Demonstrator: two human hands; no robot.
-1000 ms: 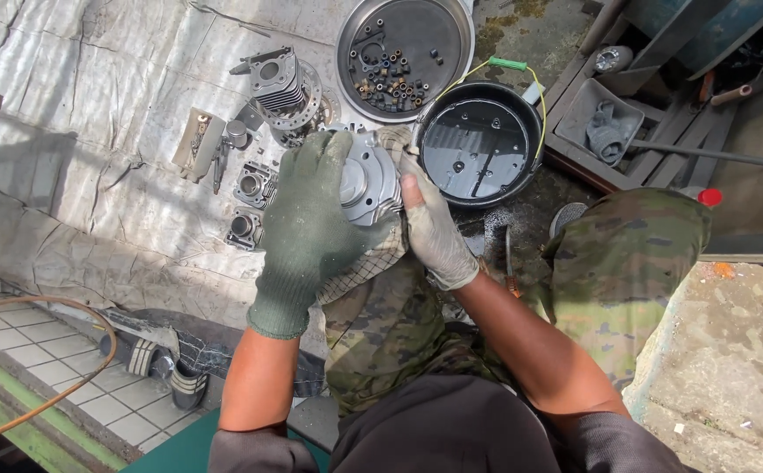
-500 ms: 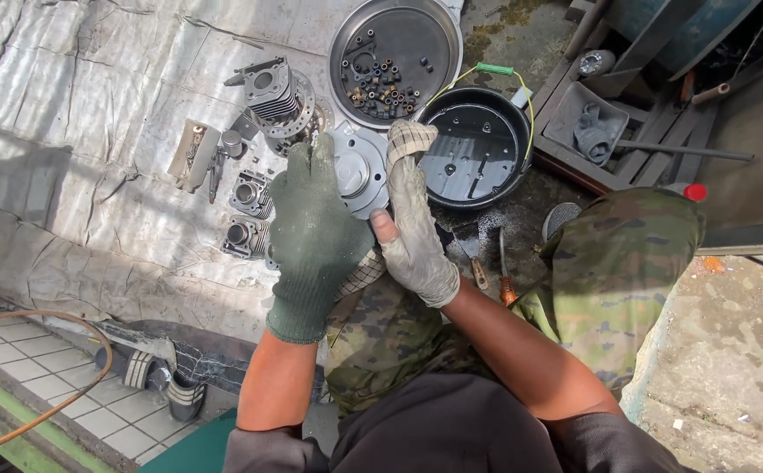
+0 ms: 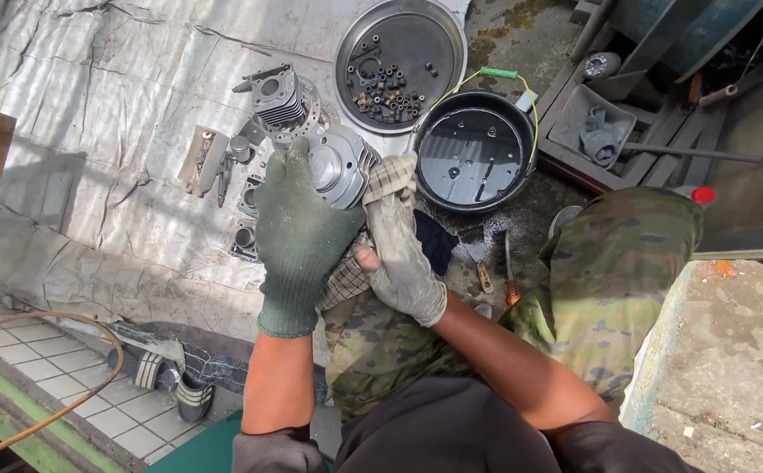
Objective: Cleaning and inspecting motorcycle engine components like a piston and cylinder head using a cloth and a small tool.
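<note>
My left hand (image 3: pixel 298 236), in a dark green knit glove, grips a round grey metal engine part (image 3: pixel 339 164) and holds it up over my lap. In a light grey glove, my right hand (image 3: pixel 406 254) presses a checked cloth (image 3: pixel 390 178) against the right side of that part. A thumb pokes out of the grey glove. My knees in camouflage trousers (image 3: pixel 609 263) sit below the hands.
On the grey sheet lie a finned cylinder (image 3: pixel 278 95) and several small metal parts (image 3: pixel 224 162). A round metal tray (image 3: pixel 399 52) holds small bolts and rings. A black pan (image 3: pixel 476 158) with dark liquid stands to the right. Tools (image 3: pixel 495 263) lie by my knee.
My right hand has slid down the part's right side with the cloth, from on top of it to beside it. The left hand keeps its grip on the part.
</note>
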